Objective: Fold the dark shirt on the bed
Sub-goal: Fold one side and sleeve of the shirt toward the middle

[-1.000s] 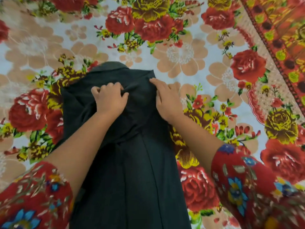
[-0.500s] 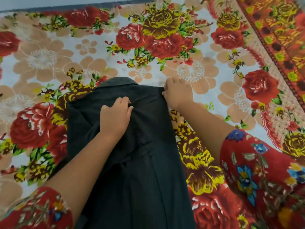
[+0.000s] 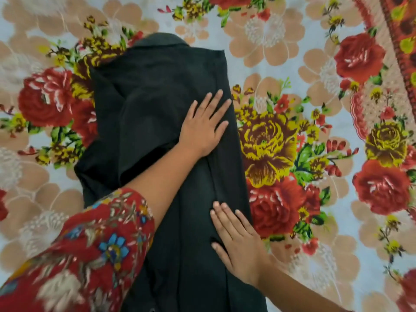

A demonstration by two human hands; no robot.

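The dark shirt (image 3: 157, 104) lies lengthwise on the bed as a narrow strip, collar at the far end, its right edge straight and its left side bunched in loose folds. My left hand (image 3: 206, 124) lies flat on the upper right part of the shirt, fingers straight and spread. Nearer to me, my right hand (image 3: 238, 242) presses flat on the shirt's right edge, fingers straight and pointing away. Neither hand holds any cloth. My left forearm and red floral sleeve (image 3: 90, 251) cover part of the shirt's left side.
The bed is covered by a floral sheet (image 3: 315, 154) with red, yellow and beige flowers on a pale ground. A red patterned border (image 3: 398, 41) runs along the far right.
Both hands have let go of the cloth near the collar and slid toward me along the shirt's right side, now lying flat. The right hand moved furthest down.
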